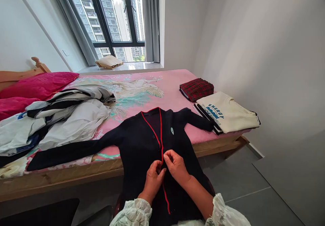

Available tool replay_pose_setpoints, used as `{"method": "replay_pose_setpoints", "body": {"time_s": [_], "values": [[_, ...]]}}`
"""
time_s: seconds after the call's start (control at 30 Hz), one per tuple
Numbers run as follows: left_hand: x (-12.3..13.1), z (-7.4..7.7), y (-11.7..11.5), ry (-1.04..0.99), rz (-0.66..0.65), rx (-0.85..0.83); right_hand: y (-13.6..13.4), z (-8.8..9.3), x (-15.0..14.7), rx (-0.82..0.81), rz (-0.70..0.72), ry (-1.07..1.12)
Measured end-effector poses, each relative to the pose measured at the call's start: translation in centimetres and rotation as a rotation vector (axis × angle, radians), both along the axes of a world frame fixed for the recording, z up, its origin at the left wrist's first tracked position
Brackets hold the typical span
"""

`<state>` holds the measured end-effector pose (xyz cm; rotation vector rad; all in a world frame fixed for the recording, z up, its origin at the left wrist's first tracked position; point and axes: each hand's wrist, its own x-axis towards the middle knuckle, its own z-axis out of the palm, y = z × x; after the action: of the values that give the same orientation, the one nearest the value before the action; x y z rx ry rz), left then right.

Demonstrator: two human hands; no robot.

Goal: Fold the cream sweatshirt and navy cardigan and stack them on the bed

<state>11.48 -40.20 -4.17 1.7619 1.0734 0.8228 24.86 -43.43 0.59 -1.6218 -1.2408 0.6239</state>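
I'm pinching the cardigan front with left hand and right hand; it's draping off the bed, unfolded. Folded stack sitting right, loose clothes lying unfolded left.

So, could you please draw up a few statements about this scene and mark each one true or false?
1. The left hand and the right hand are both at the red trim of the dark cardigan. True.
2. Both cardigan sleeves are tucked underneath it. False: they are spread outward on the bed.
3. A folded red plaid garment lies on the bed. True.
4. The top printed "ENERGY" lies crumpled on the floor. False: that cream top is folded, on the bed.
5. Gray curtains hang at both sides of the window. True.
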Motion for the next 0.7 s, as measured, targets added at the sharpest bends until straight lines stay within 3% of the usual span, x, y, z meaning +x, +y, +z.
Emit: {"method": "replay_pose_setpoints", "body": {"time_s": [0.07, 0.17, 0.33, 0.5, 0.7], "values": [[-0.1, 0.4, -0.3, 0.015, 0.006, 0.045, 2.0, 1.5, 0.4, -0.008, 0.041, -0.166], [-0.4, 1.4, -0.2, 0.040, 0.051, 0.161, 5.8, 2.8, 1.5, -0.202, 0.072, -0.377], [0.4, 5.0, 3.5, 0.414, 0.074, 0.388, 10.3, 2.6, 3.2, -0.399, 0.052, -0.463], [3.5, 8.0, 9.4, 0.678, 0.013, 0.265, 11.5, 1.9, 3.9, -0.504, 0.044, -0.468], [5.3, 8.6, 12.6, 0.873, -0.037, 0.075, 11.7, 1.3, 5.1, -0.583, 0.066, -0.287]]}}
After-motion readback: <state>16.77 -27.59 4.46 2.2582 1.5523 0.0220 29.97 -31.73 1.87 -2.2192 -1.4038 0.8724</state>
